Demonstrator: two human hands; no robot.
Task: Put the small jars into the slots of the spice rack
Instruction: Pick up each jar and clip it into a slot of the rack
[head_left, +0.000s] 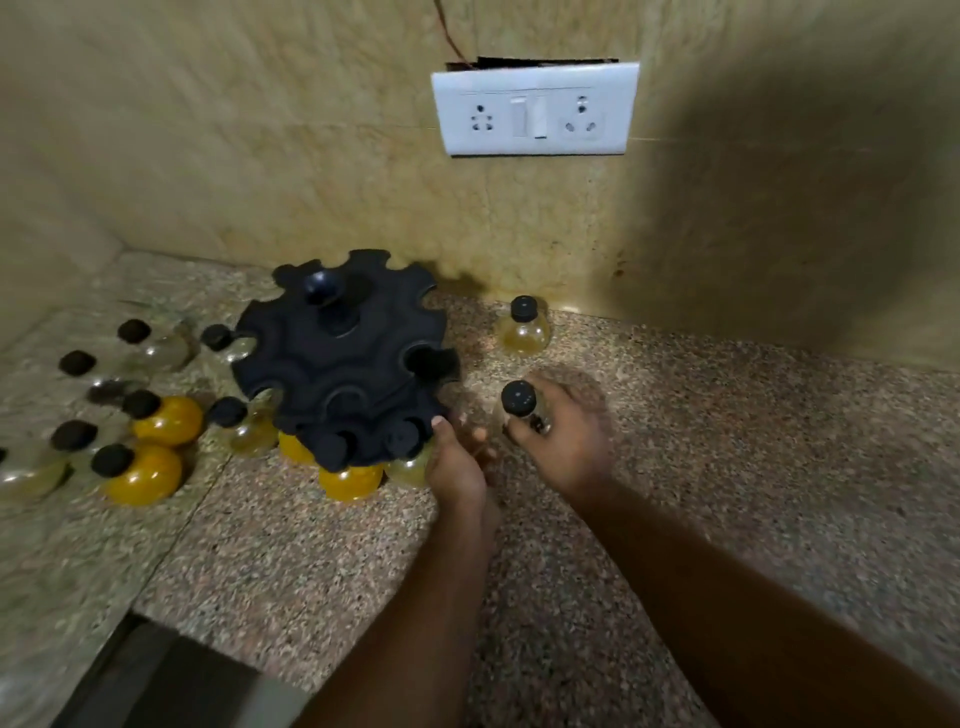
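Note:
A round black spice rack (343, 358) with notched slots and a centre knob stands on the granite counter near the wall. Three jars with black caps hang in its front slots, among them a yellow-filled jar (350, 480). My left hand (457, 460) rests against the rack's lower right rim, thumb on the edge. Just to the right, my right hand (558, 436) grips a small clear jar with a black cap (519, 400), upright and apart from the rack. Another pale jar (523, 327) stands alone by the wall.
Several loose jars sit left of the rack, some clear (161, 345), two filled yellow (166, 418). A white socket plate (535, 109) is on the wall above. A dark edge (156, 675) drops off at the front left. Bare counter (727, 467) stretches to the right.

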